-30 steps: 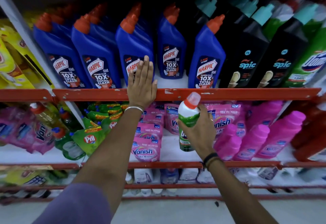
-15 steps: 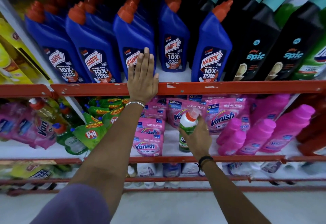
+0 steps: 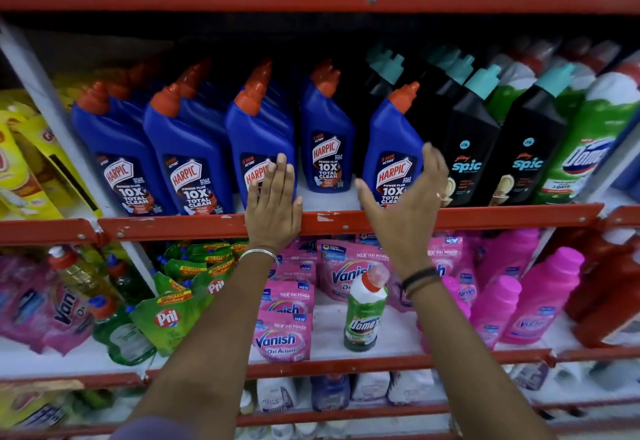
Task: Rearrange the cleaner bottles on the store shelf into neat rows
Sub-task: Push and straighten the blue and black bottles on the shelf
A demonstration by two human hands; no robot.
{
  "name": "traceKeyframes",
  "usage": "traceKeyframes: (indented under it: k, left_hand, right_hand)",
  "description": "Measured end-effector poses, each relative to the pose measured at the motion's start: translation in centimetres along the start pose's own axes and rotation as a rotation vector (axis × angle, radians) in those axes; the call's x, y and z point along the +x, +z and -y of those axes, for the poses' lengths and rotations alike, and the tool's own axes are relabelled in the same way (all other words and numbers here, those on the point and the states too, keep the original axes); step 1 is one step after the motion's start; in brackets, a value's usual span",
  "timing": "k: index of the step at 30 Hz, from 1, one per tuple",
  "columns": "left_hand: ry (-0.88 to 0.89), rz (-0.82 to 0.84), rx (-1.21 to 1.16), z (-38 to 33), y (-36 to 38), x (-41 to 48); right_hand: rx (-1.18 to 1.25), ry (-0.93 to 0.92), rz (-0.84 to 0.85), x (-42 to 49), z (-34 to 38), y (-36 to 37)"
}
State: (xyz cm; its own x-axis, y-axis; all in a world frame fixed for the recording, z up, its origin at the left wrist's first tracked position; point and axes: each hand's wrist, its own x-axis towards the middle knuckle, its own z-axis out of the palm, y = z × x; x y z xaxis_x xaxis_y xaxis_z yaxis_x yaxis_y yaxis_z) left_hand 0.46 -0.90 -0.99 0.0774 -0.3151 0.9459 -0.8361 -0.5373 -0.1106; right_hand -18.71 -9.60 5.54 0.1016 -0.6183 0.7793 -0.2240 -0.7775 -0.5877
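Note:
Blue Harpic bottles with orange caps stand in rows on the upper shelf (image 3: 346,220). My left hand (image 3: 273,204) lies flat, fingers together, against the front of the third Harpic bottle (image 3: 258,135). My right hand (image 3: 405,200) is open with fingers spread around the rightmost Harpic bottle (image 3: 393,142); whether it touches is unclear. One Harpic bottle (image 3: 325,128) stands further back in the gap between them. A green and white Domex bottle (image 3: 366,308) with a red cap stands alone on the lower shelf, below my right wrist.
Black Spic bottles (image 3: 471,142) with teal caps and green Domex bottles (image 3: 595,142) fill the upper shelf's right. Below are pink Vanish pouches (image 3: 282,335), pink bottles (image 3: 540,294), green Pril pouches (image 3: 166,318) and red bottles (image 3: 609,287). Yellow packs (image 3: 24,162) hang left.
My right hand set the Domex bottle down on the lower shelf, let go, and rose to the rightmost Harpic bottle. My left hand stayed on its Harpic bottle. The view tilted up.

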Motion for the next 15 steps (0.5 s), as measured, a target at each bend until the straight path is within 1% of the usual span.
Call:
traceKeyframes:
  k: [4, 6, 8, 15]
  left_hand:
    - [-0.005, 0.001, -0.006, 0.0, 0.0, 0.0]
    - [-0.003, -0.004, -0.011, 0.1, 0.1, 0.0]
    - [0.001, -0.005, -0.015, 0.1, 0.1, 0.0]
    - [0.01, -0.018, -0.025, 0.1, 0.3, 0.0]
  right_hand:
    - [-0.259, 0.069, 0.207, 4.1, 1.2, 1.6]
    - [-0.394, 0.104, 0.238, 5.0, 1.3, 2.1]
    - [-0.471, 0.108, 0.216, 5.8, 1.4, 2.2]
    - [-0.366, -0.031, 0.156, 7.1, 3.0, 2.5]
